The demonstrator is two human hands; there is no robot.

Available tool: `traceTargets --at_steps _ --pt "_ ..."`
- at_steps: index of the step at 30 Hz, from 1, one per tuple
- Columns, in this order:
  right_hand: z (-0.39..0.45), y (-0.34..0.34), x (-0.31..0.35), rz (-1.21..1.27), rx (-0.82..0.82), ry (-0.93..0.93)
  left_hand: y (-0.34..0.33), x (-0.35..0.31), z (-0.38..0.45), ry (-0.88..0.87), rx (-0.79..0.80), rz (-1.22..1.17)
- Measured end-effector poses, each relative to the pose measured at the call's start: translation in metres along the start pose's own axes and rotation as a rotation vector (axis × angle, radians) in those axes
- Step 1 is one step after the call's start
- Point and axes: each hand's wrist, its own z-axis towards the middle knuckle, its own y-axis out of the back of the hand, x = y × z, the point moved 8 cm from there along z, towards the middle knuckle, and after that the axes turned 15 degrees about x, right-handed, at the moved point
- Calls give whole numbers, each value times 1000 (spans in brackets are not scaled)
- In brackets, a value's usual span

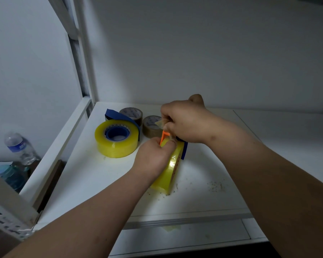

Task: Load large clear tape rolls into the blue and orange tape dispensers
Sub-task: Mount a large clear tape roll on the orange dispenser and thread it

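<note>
A large clear yellowish tape roll (pixel 117 142) lies flat on the white table (pixel 203 164), seated on the blue dispenser (pixel 117 134), whose blue band arcs behind it. A second large clear roll (pixel 169 172) stands on edge near the table's middle. My left hand (pixel 153 157) grips the top of this roll beside the orange dispenser (pixel 164 136), of which only a small part shows. My right hand (pixel 186 121) reaches over from the right and pinches a loose tape end (pixel 159 123) just above the orange piece. A blue part (pixel 184 149) shows behind the upright roll.
Two small brown tape rolls (pixel 131 114) (pixel 151 126) lie at the back of the table. A white shelf post (pixel 86 58) rises at the left. Plastic water bottles (pixel 20 148) stand below left. Crumbs (pixel 216 186) speckle the table's right part. The white wall is close behind.
</note>
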Motion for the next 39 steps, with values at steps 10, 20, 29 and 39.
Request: traceTargets --at_steps 10,20,29,39 --pt "-21 3 -18 2 -131 -17 -4 2 5 79 8 -90" --pt "-46 -8 -52 203 -211 -111 -12 -2 12 114 50 -42" --pt "-39 -12 -63 329 -230 -228 -11 -5 8 93 88 44" --pt "-32 -8 -51 277 -195 -246 -7 1 -7 48 118 -72"
